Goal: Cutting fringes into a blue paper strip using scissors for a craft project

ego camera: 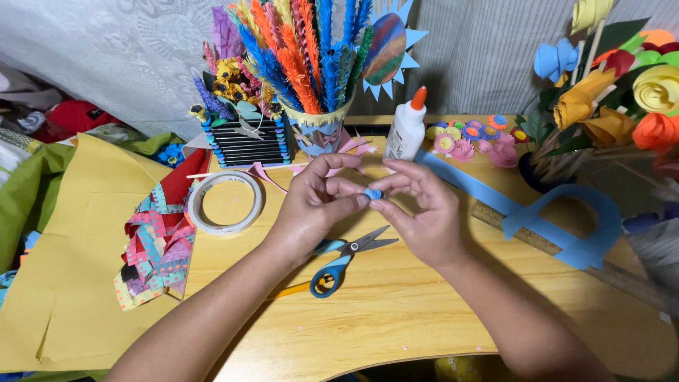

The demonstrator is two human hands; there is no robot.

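Both my hands meet over the middle of a wooden table (396, 304). My left hand (315, 201) and my right hand (421, 209) pinch a small rolled blue paper piece (373, 193) between their fingertips. Just below the hands lie blue-handled scissors (344, 258), shut, and a yellow pencil (293, 288) partly under my left forearm. A long blue paper strip (460, 182) runs from behind my right hand toward the right.
A tape roll (225, 202) lies left of my hands, beside yellow paper sheets (78, 233) and patterned scraps (157, 244). Behind stand a white glue bottle (407, 129), a cup of paper plumes (311, 64), small paper flowers (470, 138), a wooden ruler (527, 237) and a paper bouquet (608, 92).
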